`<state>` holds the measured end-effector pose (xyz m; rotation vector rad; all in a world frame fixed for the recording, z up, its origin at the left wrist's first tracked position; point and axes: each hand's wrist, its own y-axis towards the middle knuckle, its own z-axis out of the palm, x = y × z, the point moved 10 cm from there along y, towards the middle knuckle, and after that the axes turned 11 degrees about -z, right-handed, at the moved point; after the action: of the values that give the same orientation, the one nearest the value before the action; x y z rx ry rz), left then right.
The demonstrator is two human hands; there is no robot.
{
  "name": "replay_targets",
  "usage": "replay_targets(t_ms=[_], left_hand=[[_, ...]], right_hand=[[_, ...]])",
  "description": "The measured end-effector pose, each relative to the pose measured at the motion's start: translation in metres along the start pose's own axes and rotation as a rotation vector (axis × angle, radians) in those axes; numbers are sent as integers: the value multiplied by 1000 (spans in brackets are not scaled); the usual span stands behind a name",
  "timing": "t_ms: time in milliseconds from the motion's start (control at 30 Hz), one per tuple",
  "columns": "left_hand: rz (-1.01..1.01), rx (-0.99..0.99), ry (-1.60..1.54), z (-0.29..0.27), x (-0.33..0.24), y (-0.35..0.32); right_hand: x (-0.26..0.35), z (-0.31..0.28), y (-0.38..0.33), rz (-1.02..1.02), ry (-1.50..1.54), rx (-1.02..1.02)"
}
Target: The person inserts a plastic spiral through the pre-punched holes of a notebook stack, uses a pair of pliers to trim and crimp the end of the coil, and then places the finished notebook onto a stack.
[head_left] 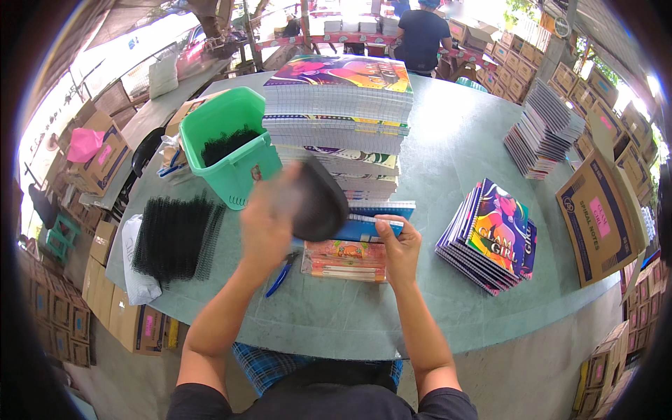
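My left hand (pixel 262 220), smeared by motion, is closed on a dark rounded block-like object (pixel 320 199); its exact kind is hard to make out. That object hangs over the left part of a blue-covered notebook (pixel 360 229) and hides it. Between thumb and fingers, my right hand (pixel 400 245) pinches the notebook's right end. Beneath is a small stack of pink-and-orange covered pads (pixel 343 264). Just beyond rises a tall pile of unbound notebooks (pixel 336 105) with colourful covers. Blue-handled pliers (pixel 281 274) lie beside the pink-and-orange stack, near my left forearm.
A green bin (pixel 241 175) holds black coils. More black spiral coils (pixel 175 241) lie on a white bag at the left. Right of my hand stands a stack of spiral notebooks (pixel 490 238), with another stack (pixel 542 129) behind and an open carton (pixel 595 224) alongside. A person (pixel 424 38) is far back.
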<state>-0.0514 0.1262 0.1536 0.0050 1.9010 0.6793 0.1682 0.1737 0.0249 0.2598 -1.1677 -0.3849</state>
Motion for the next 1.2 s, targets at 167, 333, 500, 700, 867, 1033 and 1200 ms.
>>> replay_targets(t_ms=[167,333,500,700,867,1033,1200], left_hand=[[91,486,285,50,12,-20],[89,654,308,77,16,-48],[-15,194,23,44,-12,-20],[38,204,72,44,-29,-10],[198,710,376,108,40,-119],[276,434,379,84,16,-91],[567,307,445,111,-54,-61]], right_hand=[[-7,2,2,36,50,74],[-14,-9,-4,206,157,-84],[-10,-11,-5,198,162,-87],[-5,-5,-3,160,133,46],[7,11,-3,67,-137,291],[14,13,-4,0,-107,270],[1,4,-7,57,-114,297]])
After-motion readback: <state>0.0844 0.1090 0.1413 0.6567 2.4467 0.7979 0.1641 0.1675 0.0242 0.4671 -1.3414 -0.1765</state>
